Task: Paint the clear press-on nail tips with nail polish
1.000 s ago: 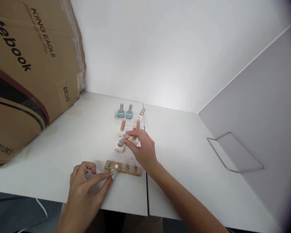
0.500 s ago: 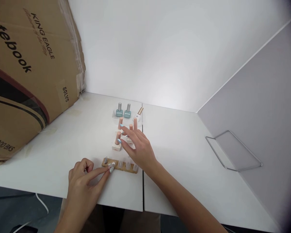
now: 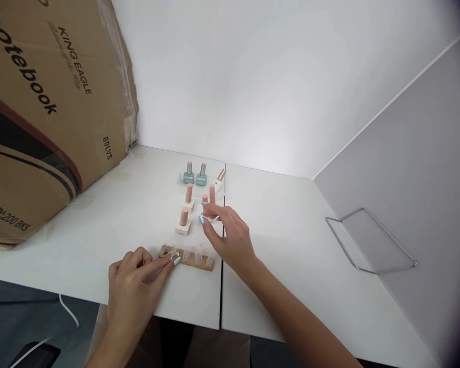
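Over a narrow wooden nail stand (image 3: 192, 263) at the front, my left hand (image 3: 136, 276) is closed, thumb and forefinger pinched on a false nail (image 3: 175, 254) near its left end. Clear false nails (image 3: 198, 257) stand along the rest of the strip. My right hand (image 3: 230, 230) has its fingers closed around the front of a pink-capped nail polish bottle (image 3: 204, 198). Its white body is mostly hidden by the fingers. To the left, another pink-capped bottle (image 3: 183, 222) stands upright, with one more (image 3: 189, 194) behind it. A further pink cap (image 3: 212, 193) shows beyond my right hand.
Farther back, two teal polish bottles (image 3: 201, 179) and a tilted white bottle with a gold cap (image 3: 220, 179) sit in a clear tray (image 3: 180, 180). A large cardboard box (image 3: 61, 138) stands at left. A bent metal frame (image 3: 358, 212) leans at the right wall.
My right hand has moved right and its fingers have drawn together, off the left-hand pink-capped bottles. My left hand keeps its pinch at the nail stand. The view has shifted slightly.
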### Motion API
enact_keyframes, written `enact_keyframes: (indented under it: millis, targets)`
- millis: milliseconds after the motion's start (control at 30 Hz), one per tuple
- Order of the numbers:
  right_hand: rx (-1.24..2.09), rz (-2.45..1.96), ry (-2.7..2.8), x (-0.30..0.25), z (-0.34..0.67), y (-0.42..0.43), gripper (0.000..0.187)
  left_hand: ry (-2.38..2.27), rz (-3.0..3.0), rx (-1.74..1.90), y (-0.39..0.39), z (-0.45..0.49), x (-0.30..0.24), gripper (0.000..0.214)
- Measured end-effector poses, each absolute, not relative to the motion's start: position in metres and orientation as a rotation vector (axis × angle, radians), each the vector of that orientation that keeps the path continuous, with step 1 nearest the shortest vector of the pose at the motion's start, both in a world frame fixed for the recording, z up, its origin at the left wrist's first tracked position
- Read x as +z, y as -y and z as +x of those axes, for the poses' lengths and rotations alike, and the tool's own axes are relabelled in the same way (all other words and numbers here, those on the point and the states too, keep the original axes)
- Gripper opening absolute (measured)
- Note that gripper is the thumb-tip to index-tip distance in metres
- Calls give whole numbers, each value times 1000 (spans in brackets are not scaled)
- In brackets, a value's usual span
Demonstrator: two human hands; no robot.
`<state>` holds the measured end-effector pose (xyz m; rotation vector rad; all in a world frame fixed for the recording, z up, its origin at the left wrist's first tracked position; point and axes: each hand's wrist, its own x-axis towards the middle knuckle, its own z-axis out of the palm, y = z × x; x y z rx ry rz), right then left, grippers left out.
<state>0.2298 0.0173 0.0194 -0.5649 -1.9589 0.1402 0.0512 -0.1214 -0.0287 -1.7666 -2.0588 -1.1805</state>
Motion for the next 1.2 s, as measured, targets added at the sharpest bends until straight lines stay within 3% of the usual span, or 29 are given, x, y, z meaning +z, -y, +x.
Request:
enact_keyframes:
  millis: [233,467,767,967,1200]
  targets:
    - [228,-569,1943,17,237,-18,19,2011,-1834,-1225,125,46,-31,29]
    - [491,-483,2101,13,255,-13,6,2147,-1782,-1358,129,26,-27,33]
    - [831,-619,2446,6,255,-5,54,2513,-2153,-1483,94,1,-7,47]
    - [929,-741,2446,4,251,-5,38,2438,-2221,-1362,83,1,-3,42]
    - [970,-786,2410,6,247,-6,37,2382,-2252,-1375,79,1,-1,37]
